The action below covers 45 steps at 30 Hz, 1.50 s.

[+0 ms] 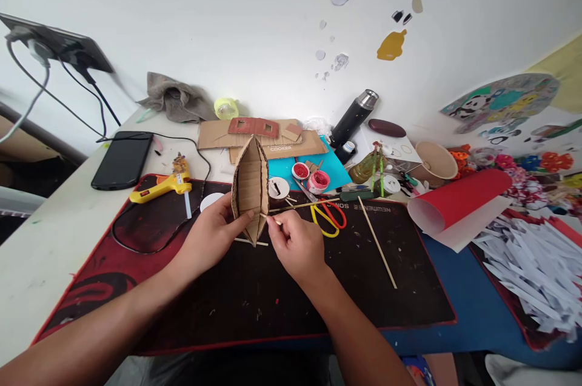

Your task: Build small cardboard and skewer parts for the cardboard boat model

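A boat-shaped cardboard piece (251,183), pointed at both ends with a ridged inside, is held upright over the dark mat. My left hand (211,229) grips it from the left, thumb inside its lower part. At its lower right edge, my right hand (297,240) pinches a thin wooden stick (264,215) whose tip meets the cardboard wall. More thin sticks lie on the mat, one stick (377,243) to the right and another partly hidden below the cardboard. Scissors (328,220) with red and yellow handles rest just beyond my right hand.
A yellow glue gun (167,185) with its cord lies left, near a black phone (122,160). Behind are cardboard sheets (213,134), open red paint pots (318,180) and a black flask (354,116). At right are rolled red paper (464,198) and white paper strips (531,259).
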Tool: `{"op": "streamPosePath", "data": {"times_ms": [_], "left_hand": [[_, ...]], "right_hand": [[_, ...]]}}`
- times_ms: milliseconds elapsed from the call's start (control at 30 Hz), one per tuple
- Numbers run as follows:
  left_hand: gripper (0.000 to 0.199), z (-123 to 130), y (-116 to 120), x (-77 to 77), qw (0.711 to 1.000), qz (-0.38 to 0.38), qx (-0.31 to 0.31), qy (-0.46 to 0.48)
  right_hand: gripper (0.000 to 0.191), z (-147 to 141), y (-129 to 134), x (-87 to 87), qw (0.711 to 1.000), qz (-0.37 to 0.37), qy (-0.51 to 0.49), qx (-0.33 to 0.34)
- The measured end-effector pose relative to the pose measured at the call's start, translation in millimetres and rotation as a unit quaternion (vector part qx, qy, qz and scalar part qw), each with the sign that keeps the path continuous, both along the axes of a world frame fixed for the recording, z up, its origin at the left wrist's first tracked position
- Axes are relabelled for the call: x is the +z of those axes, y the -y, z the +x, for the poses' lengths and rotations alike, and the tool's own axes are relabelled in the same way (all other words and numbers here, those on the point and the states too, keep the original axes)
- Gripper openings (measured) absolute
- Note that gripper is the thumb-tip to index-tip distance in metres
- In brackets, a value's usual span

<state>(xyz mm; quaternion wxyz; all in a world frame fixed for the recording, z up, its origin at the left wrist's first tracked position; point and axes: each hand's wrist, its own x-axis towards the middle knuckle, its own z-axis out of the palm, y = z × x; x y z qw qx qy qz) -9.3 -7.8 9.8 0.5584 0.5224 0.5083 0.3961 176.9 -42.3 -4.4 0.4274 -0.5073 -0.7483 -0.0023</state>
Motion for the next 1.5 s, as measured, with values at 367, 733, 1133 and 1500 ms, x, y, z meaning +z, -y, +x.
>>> {"op": "streamPosePath", "data": {"times_ms": [367,733,1133,1500], "left_hand": [[0.046,0.7,-0.7,-0.9,0.998,-0.048,-0.005,0.033],[0.05,0.9,1.1,-6.7,0.999,-0.044,0.0,0.025],[0.05,3.1,1.0,-13.0,0.998,-0.049,-0.004,0.04],[0.054,0.3,-5.0,-16.5,0.997,-0.047,0.023,0.056]], "right_hand": [[0.036,-4.3,1.7,-2.5,1.0,0.021,0.021,-0.009],[0.034,-6.7,-1.5,-6.6,1.0,-0.013,0.016,0.0],[0.026,-6.4,-2.7,-13.6,0.994,-0.061,-0.086,-0.011],[0.017,-4.2,4.2,-14.0,0.969,-0.161,-0.182,0.045]]}}
